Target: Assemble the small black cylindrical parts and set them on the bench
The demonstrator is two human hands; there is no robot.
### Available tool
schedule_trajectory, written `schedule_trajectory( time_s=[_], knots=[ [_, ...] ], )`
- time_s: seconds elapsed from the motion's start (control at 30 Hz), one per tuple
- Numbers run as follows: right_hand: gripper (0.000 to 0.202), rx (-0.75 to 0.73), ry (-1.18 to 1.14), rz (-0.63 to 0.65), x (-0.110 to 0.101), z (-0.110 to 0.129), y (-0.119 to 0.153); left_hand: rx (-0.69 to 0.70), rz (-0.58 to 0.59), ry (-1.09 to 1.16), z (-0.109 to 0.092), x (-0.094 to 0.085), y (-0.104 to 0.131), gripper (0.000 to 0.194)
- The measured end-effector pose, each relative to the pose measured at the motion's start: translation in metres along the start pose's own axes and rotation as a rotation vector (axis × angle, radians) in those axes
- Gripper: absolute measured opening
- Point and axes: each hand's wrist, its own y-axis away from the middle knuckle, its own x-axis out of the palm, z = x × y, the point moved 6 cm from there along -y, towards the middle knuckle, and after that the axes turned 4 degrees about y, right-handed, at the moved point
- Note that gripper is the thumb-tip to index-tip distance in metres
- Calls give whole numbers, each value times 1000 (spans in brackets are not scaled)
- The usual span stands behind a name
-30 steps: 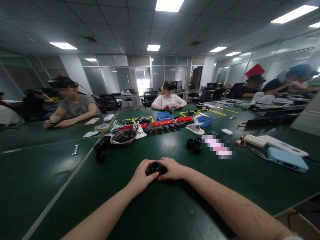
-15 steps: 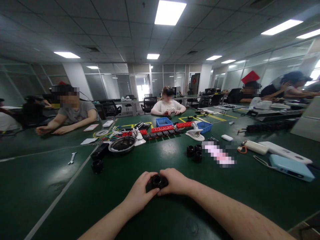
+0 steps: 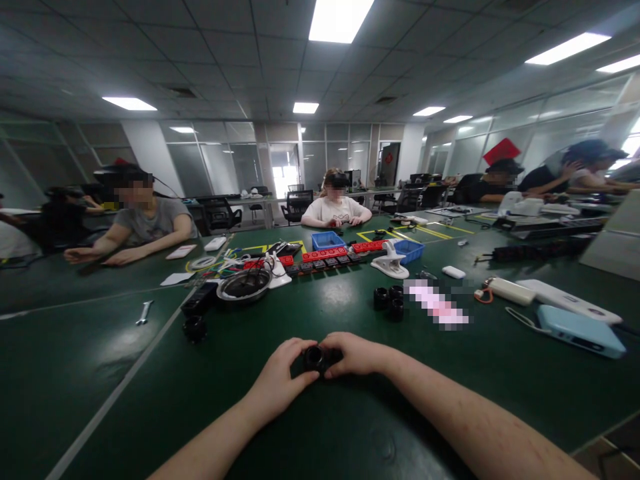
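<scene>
Just above the table, my left hand [image 3: 280, 379] is closed around a black cylindrical part with a round hollow opening [image 3: 314, 359], its thumb and fingers at the part's left side. My right hand [image 3: 356, 355] is closed from the right, fingers curled against a dark piece beside that opening. Whether this is the same part or a second one, I cannot tell. Similar black cylinders [image 3: 396, 309] stand in a small cluster ahead to the right. Another black cylinder [image 3: 194, 329] sits at the left beside a black box-shaped item [image 3: 200, 300].
A wrench [image 3: 145, 313] lies at the left. Ahead are a round metal-rimmed dish [image 3: 243, 287], red strips [image 3: 325, 254], a blue tray [image 3: 327, 241] and a white clamp [image 3: 390, 263]. A light-blue device [image 3: 580, 331] is at the right. Other people sit around the table.
My right hand has shifted slightly up and to the right, showing more of the dark piece beside the opening. My left hand stays on the black part.
</scene>
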Motion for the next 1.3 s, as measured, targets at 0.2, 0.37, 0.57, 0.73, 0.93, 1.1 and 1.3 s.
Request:
schedule_trajectory(
  time_s=[0.2, 0.37, 0.57, 0.73, 0.93, 1.1, 1.3],
  knots=[
    [39, 137, 236, -184, 2, 8, -3, -20, -101, -103, 2, -2, 0, 34],
    [49, 155, 411, -272, 3, 16, -4, -16, -143, -137, 3, -1, 0, 32],
    [43, 1, 135, -51, 2, 6, -2, 23, 3, -8, 2, -1, -2, 37],
    [29, 29, 46, -49, 3, -1, -5, 14, -29, -20, 3, 0, -1, 37],
    [41, 189, 313, -261, 11, 9, -7, -94, -202, -161, 9, -3, -1, 31],
    [55, 97, 221, -171, 10, 8, -8, -30, -129, -79, 9, -3, -4, 32],
    [31, -44, 7, -11, -1, 1, -6, 46, -35, 6, 5, 0, -4, 36]
  ],
)
